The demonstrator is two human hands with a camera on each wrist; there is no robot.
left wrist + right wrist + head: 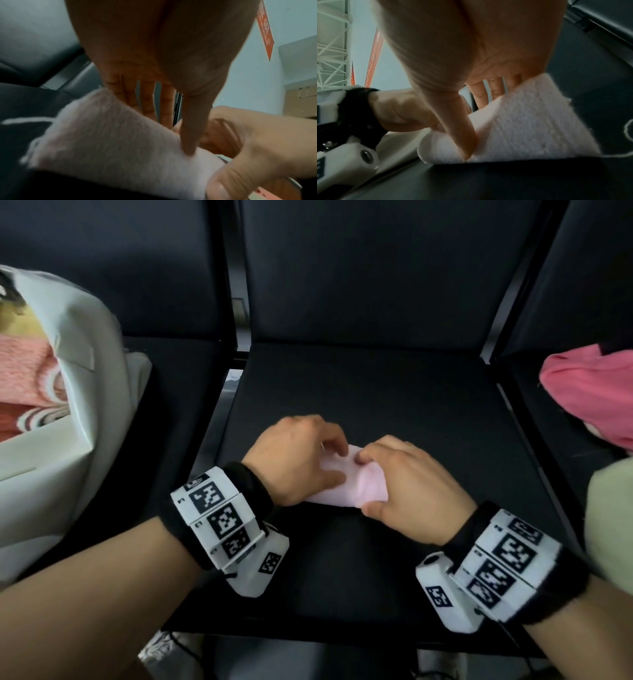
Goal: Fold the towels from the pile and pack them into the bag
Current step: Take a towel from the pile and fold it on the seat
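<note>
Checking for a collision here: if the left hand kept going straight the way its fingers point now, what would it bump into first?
Most likely the right hand. The left hand points across the pale pink towel toward it, fingertips almost meeting above the towel, though depth is hard to judge.

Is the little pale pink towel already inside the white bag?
No, the small pale pink towel lies on the black seat under both hands, while the white bag stands apart on the left.

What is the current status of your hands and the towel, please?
Both hands, left and right, pinching small pale pink towel on middle seat. Bag at left, open. Nothing in the way.
</note>
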